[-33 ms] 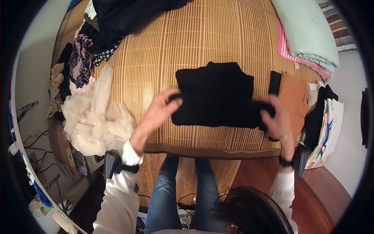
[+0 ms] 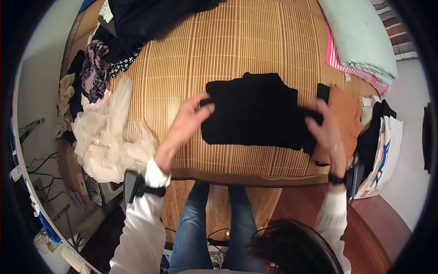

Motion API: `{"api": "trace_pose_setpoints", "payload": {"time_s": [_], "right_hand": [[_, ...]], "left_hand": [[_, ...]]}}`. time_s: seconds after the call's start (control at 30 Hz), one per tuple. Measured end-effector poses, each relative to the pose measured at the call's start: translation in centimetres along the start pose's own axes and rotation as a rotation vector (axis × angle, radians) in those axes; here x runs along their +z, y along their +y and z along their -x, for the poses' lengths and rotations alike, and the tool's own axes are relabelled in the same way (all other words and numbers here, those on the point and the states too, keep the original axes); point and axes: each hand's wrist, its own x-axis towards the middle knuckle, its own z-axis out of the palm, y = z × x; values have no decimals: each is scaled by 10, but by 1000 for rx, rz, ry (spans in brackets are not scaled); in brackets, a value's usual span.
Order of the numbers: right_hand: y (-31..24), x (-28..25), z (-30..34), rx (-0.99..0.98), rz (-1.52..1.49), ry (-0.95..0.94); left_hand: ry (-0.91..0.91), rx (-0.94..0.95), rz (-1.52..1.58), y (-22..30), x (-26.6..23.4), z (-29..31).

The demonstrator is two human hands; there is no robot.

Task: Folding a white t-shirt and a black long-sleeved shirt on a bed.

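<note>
A black garment (image 2: 253, 112) lies folded in a wide, roughly rectangular shape on the bamboo mat, with a narrower raised part along its far edge. At its left side, my left hand (image 2: 189, 116) pinches the cloth between thumb and fingers. On the other side my right hand (image 2: 327, 125), a little blurred, grips the garment's right end, with dark cloth showing between thumb and fingers. Just right of that hand lies a folded orange-brown garment (image 2: 344, 123) with black cloth beside it.
The bamboo mat (image 2: 182, 68) covers the bed. Cream tulle (image 2: 109, 141) is heaped at the left, with patterned clothes (image 2: 94, 68) beyond it. A dark garment (image 2: 146, 23) lies far left. A pale green quilt (image 2: 360, 36) is far right; a white bag (image 2: 381, 155) stands at the right edge.
Both hands have shifted slightly away from me with the black garment's sides in their grip. The garment's near edge has moved a little farther from me.
</note>
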Motion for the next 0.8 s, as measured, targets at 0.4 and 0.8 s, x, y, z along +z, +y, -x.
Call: {"api": "trace_pose_setpoints", "payload": {"time_s": [0.4, 0.8], "right_hand": [[95, 73, -39, 206, 182, 478], [80, 100, -62, -123, 361, 201]], "left_hand": [[534, 360, -632, -56, 28, -54], [32, 599, -1297, -72, 52, -46]]}}
